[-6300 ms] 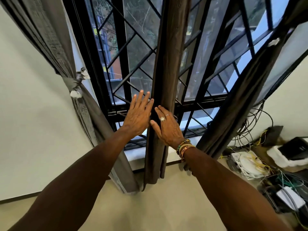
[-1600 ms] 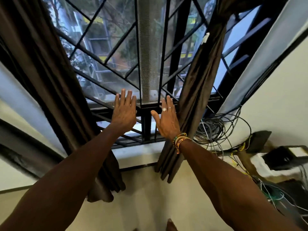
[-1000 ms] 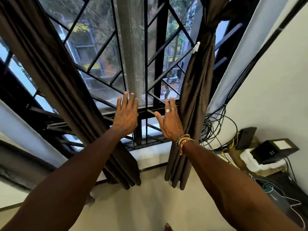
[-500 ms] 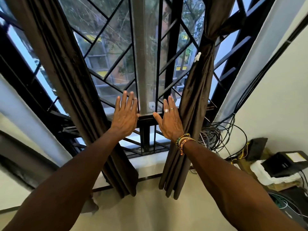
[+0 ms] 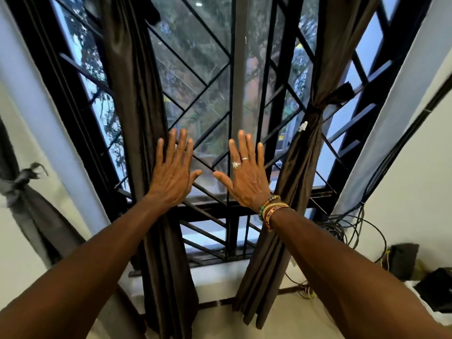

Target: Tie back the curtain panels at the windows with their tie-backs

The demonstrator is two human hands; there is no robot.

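Note:
Two dark brown curtain panels hang at a barred window. The left panel hangs loose and straight. The right panel is cinched by a brown tie-back knotted round it. My left hand is spread flat with straight fingers, overlapping the inner edge of the left panel. My right hand, with two rings and wrist bands, is spread flat in front of the window bars, just left of the right panel. Neither hand holds anything. At the far left a grey curtain is tied with a grey band.
Black diagonal window bars fill the middle. A white sill runs below. Tangled black cables hang at the right wall, with dark boxes on the floor at the lower right.
The view has swung up and slightly left, bringing the grey tied curtain into sight at the left. Both hands stay spread flat; my left hand now overlaps the left panel's edge.

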